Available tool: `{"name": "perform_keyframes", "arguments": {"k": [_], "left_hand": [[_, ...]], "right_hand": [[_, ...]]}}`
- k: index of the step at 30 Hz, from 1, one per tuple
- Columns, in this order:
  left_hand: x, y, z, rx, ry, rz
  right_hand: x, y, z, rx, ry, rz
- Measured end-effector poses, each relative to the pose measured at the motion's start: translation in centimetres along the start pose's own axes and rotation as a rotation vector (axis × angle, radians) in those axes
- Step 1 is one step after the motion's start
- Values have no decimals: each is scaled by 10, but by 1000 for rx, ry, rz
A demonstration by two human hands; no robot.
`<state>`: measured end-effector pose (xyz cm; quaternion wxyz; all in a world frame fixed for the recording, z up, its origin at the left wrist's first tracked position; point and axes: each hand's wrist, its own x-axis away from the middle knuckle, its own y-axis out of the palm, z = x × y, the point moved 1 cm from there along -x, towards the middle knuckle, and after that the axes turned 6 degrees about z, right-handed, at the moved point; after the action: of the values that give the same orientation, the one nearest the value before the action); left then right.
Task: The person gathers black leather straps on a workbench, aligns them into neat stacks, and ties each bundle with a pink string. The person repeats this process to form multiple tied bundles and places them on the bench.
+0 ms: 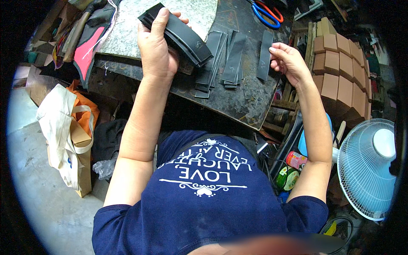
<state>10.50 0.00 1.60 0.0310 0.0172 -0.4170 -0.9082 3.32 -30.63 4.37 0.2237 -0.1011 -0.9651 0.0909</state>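
The dark table (248, 108) carries loose strips close to its front edge, so a forearm brushing that edge could sweep some to the floor. A pale slab (127, 32) covers the table's back-left part; anything dropped across its rim may lie unevenly. Above the front edge, the left hand (158, 51) is closed around a thick black bundle (185, 37), thumb on top and fingers wrapped round the far side; the bundle's near end is splitting into layers, so a loosened thumb could let pieces slide out. The left pile (212, 63) reaches nearly to the front edge and is unevenly fanned, while the middle pile (234, 61) sits just beside it; a sideways nudge might mix the two. Towards the right edge, the right hand (285, 61) has its thumb and forefinger nearly closed at the side of a single strip (264, 59); I cannot tell whether that strip is lifted. Such a narrow hold could let it twist or slip.
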Motion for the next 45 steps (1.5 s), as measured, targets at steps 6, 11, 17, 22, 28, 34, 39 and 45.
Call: {"name": "perform_keyframes", "arguments": {"k": [6,11,17,22,28,34,39,45], "left_hand": [[0,1,1,-31,5,27],[2,3,1,-31,0,37],[2,4,1,-1,19,37],[4,5,2,3,9,35],[4,4,3,5,10,14],[2,4,1,14,-8,3],[1,2,2,20,-81,22],[1,0,0,-35,-18,-7]], "right_hand": [[0,1,1,-8,12,25],[-3,-2,0,-11,41,11],[-2,-1,1,-29,44,31],[-2,-1,-2,-24,44,3],[-1,0,-1,-13,33,33],[1,2,4,-53,4,49],[0,3,8,-43,-40,49],[0,2,12,-52,-94,38]]}}
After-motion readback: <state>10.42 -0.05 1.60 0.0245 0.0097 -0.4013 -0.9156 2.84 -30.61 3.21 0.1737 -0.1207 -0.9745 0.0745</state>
